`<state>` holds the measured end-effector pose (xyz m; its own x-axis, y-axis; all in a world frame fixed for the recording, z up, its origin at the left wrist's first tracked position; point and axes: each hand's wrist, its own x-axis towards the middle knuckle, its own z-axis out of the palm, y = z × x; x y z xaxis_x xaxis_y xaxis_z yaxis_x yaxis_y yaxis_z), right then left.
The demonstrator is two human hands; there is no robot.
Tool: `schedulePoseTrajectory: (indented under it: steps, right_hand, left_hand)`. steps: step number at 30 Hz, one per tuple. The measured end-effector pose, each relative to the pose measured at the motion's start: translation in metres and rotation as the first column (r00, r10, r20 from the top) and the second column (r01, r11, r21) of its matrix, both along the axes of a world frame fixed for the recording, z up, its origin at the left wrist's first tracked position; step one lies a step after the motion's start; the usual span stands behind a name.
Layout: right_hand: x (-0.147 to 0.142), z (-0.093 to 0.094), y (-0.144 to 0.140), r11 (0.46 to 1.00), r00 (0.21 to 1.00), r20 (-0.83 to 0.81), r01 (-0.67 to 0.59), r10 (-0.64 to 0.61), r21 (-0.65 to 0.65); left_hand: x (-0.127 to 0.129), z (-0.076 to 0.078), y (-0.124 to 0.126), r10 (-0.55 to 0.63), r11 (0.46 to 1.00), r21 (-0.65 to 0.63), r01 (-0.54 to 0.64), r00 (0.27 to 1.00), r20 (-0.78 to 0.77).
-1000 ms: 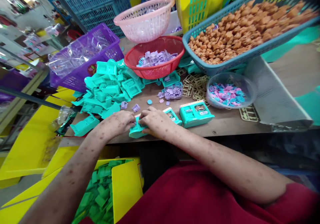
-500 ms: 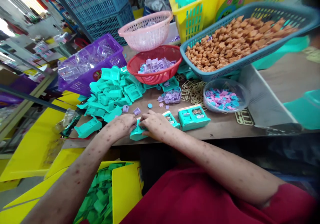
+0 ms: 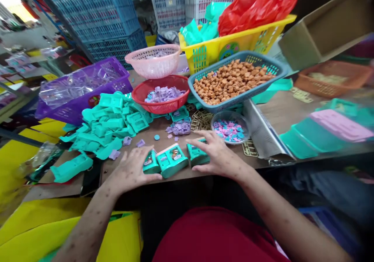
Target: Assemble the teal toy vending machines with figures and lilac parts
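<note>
Three teal toy units sit in a row near the front edge of the counter (image 3: 280, 110): the left unit (image 3: 149, 163), the middle unit (image 3: 172, 160) and the right unit (image 3: 198, 155). The left hand (image 3: 133, 169) lies flat beside the left unit, fingers spread, thumb touching its front; its grip is loose and closed on nothing. The right hand (image 3: 217, 155) rests over the right unit with fingers splayed, touching its top and side but not clasping it. The middle unit stands between the two hands, free of both. Behind them lie a heap of teal shells (image 3: 108, 125), a small pile of lilac chips (image 3: 181, 127) and one clear bowl (image 3: 230, 127) of pink and blue pieces. Farther back stand five baskets: one purple basket (image 3: 82, 88), one pink basket (image 3: 153, 61), one red basket (image 3: 160, 94) with lilac pieces, one blue basket (image 3: 233, 79) of brown pieces, and one yellow basket (image 3: 233, 44).
</note>
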<state>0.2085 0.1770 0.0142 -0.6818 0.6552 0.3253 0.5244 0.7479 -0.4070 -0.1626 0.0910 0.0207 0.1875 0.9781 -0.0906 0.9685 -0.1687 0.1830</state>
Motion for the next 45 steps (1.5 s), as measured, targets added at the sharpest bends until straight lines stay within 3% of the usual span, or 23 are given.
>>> schedulePoseTrajectory:
  steps: [3, 5, 8, 16, 19, 23, 26, 35, 41, 43, 45]
  right_hand:
    - [0.002, -0.029, -0.002, 0.998, 0.998, 0.044, 0.048, -0.047, -0.037]
    - [0.0, -0.038, -0.002, 0.997, 0.999, 0.023, 0.042, -0.041, -0.06]
    - [-0.004, -0.035, -0.003, 0.996, 0.999, 0.012, 0.05, -0.049, -0.081]
    - [-0.023, -0.027, -0.013, 0.989, 0.993, 0.069, 0.106, -0.099, -0.107]
    - [-0.017, -0.03, -0.016, 0.993, 0.997, 0.013, 0.078, -0.077, -0.09]
    - [0.004, -0.034, -0.019, 0.999, 0.983, -0.186, 0.005, -0.014, -0.051]
    - [0.018, -0.039, -0.017, 0.995, 0.973, -0.215, 0.063, -0.079, -0.078]
    - [0.018, -0.063, -0.011, 0.966, 0.966, -0.172, 0.159, -0.195, -0.202]
    - [0.023, -0.066, -0.012, 0.962, 0.965, -0.172, 0.157, -0.197, -0.223]
    - [0.026, -0.071, -0.014, 0.966, 0.958, -0.194, 0.172, -0.209, -0.194]
    - [0.028, -0.081, -0.018, 0.974, 0.94, -0.259, 0.199, -0.222, -0.11]
  left_hand:
    - [0.008, -0.01, 0.001, -0.009, 1.0, 0.021, 0.009, 1.0, 0.009]
    - [0.004, -0.012, 0.002, -0.073, 0.996, 0.054, 0.071, 0.997, 0.039]
    - [-0.007, -0.017, 0.004, -0.141, 0.986, 0.094, 0.136, 0.989, 0.042]
    - [-0.015, -0.029, 0.024, -0.133, 0.987, 0.083, 0.136, 0.99, -0.041]
    - [-0.019, -0.028, 0.027, -0.136, 0.985, 0.097, 0.14, 0.989, -0.05]
    - [-0.022, -0.028, 0.03, -0.159, 0.983, 0.089, 0.164, 0.985, -0.064]
    - [-0.021, -0.027, 0.032, -0.147, 0.985, 0.088, 0.152, 0.988, -0.053]
    - [-0.019, -0.016, 0.049, -0.209, 0.978, 0.015, 0.209, 0.978, 0.009]
    - [-0.01, -0.012, 0.048, -0.145, 0.987, -0.071, 0.147, 0.989, 0.04]
    - [-0.008, 0.002, 0.048, -0.158, 0.985, -0.065, 0.162, 0.986, 0.061]
    - [-0.004, 0.032, 0.054, -0.184, 0.983, 0.006, 0.184, 0.977, 0.106]
